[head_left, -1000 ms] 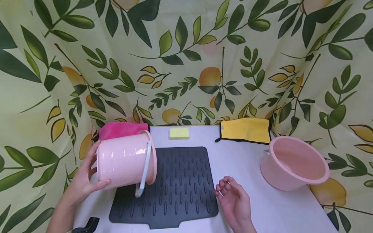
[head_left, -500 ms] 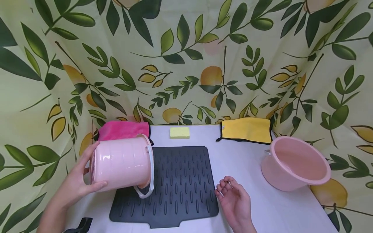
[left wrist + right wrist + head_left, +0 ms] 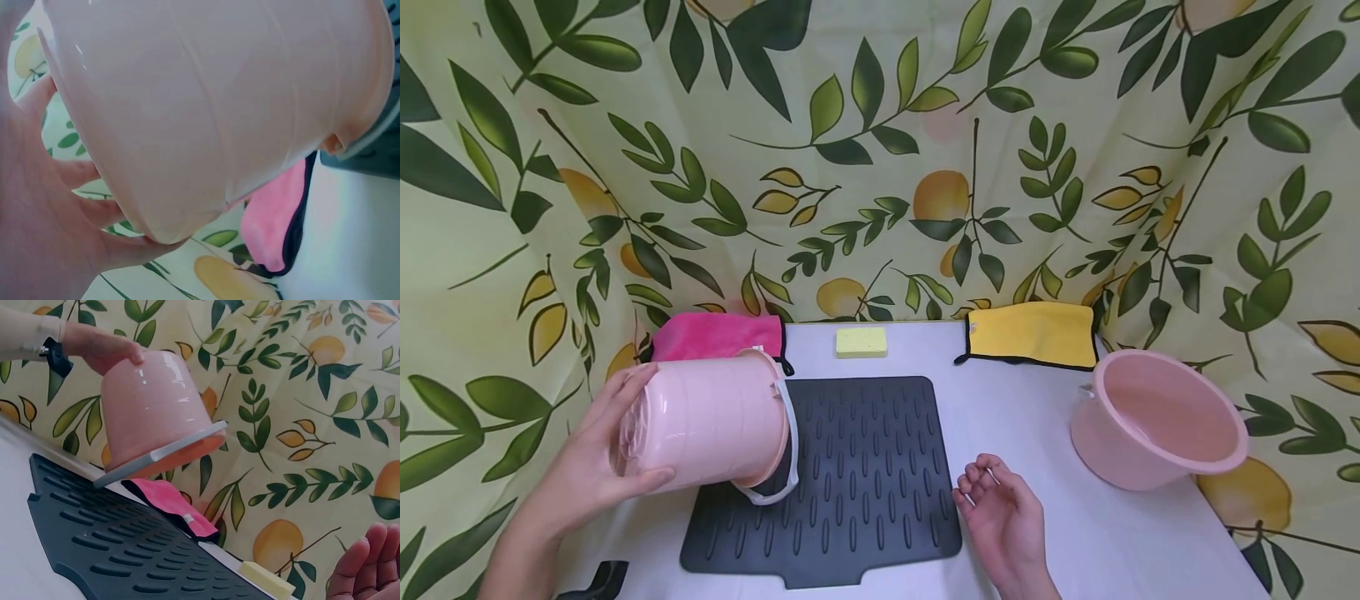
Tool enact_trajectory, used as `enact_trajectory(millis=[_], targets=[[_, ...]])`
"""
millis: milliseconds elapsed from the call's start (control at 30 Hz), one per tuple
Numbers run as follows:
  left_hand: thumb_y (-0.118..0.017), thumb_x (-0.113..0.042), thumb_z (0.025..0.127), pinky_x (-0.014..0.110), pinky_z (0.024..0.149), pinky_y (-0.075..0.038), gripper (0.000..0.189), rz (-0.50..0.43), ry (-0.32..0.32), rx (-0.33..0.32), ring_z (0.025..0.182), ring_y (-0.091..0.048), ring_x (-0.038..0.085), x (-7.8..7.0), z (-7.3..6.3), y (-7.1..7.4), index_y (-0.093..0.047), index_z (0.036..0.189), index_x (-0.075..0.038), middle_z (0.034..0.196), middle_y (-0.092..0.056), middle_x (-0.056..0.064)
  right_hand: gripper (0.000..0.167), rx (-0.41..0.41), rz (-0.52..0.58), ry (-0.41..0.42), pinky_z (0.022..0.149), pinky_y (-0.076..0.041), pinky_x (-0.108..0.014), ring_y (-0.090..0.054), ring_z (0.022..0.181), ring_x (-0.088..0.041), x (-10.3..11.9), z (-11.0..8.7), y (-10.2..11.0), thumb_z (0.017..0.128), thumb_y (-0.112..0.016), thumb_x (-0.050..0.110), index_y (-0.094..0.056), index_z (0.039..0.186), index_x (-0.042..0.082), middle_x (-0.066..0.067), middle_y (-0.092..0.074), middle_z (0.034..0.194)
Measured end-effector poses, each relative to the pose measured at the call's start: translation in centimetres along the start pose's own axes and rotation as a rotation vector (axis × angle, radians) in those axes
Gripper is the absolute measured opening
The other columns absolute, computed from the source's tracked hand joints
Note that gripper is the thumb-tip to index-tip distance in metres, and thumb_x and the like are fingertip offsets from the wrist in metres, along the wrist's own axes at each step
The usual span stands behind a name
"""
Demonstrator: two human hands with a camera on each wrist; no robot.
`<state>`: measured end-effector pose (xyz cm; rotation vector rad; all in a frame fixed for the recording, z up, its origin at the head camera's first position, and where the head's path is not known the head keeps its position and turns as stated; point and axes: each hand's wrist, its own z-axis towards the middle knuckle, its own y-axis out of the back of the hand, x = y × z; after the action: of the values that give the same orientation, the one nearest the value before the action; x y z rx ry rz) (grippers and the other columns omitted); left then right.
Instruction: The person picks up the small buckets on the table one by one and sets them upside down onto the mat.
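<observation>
My left hand grips a pink bucket round its base end, thumb on the near side. The bucket lies tipped sideways in the air, its mouth turned right and somewhat down over the dark ribbed drying mat. A white handle hangs at the rim. Seen from the left wrist, several fingers spread along the base edge; in the right wrist view the bucket hangs above the mat. My right hand rests palm up beside the mat's right edge, fingers loosely bent, holding nothing.
Another pink bucket stands upright at the right. Along the back lie a bright pink cloth, a pale yellow sponge and a yellow cloth with black edging. A leaf-patterned curtain surrounds the white table.
The left hand has drawn the bucket left, tipping its mouth a little lower and turning its base more toward me. The right hand has stayed in place.
</observation>
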<state>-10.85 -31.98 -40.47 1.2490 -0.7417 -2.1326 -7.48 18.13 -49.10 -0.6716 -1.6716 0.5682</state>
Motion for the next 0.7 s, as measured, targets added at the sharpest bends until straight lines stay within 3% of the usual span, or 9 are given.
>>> enact_trajectory(millis=[133,300,567,700], targets=[[-0.110,-0.018,0.051,0.031,0.087,-0.052,0.135,0.055,-0.045,-0.004,0.129,-0.040,0.007,-0.3,0.2,0.0,-0.044,0.168,-0.022,0.160,-0.040,0.000,0.030,-0.015,0.018,-0.016,0.086,-0.049,-0.030,-0.054,0.094,-0.017,-0.1,0.0,0.1,0.117,-0.038,0.031,-0.062,0.109,0.016,0.000,-0.058,0.098],[-0.110,-0.022,0.052,0.046,0.079,-0.058,0.132,0.090,-0.078,0.019,0.127,-0.045,0.025,-1.0,0.8,0.4,-0.044,0.167,-0.022,0.158,-0.041,0.004,0.030,-0.045,0.027,-0.026,0.086,-0.049,-0.030,-0.053,0.094,-0.017,-0.2,0.1,0.1,0.117,-0.038,0.031,-0.062,0.108,0.016,0.000,-0.057,0.098],[-0.105,-0.035,0.065,0.078,0.078,-0.056,0.124,0.122,-0.041,0.162,0.129,-0.045,0.050,-2.2,2.4,0.7,-0.039,0.169,-0.029,0.163,-0.034,0.020,0.029,-0.075,0.030,-0.027,0.087,-0.049,-0.030,-0.052,0.095,-0.017,0.0,0.2,0.2,0.117,-0.040,0.032,-0.062,0.110,0.015,0.000,-0.057,0.100],[-0.101,-0.043,0.070,0.082,0.081,-0.053,0.120,0.161,-0.005,0.229,0.136,-0.038,0.057,-2.8,3.4,0.4,-0.037,0.171,-0.032,0.166,-0.029,0.027,0.030,-0.075,0.041,-0.027,0.086,-0.049,-0.031,-0.053,0.094,-0.017,-0.1,0.2,0.1,0.117,-0.038,0.031,-0.063,0.108,0.014,-0.001,-0.057,0.099]])
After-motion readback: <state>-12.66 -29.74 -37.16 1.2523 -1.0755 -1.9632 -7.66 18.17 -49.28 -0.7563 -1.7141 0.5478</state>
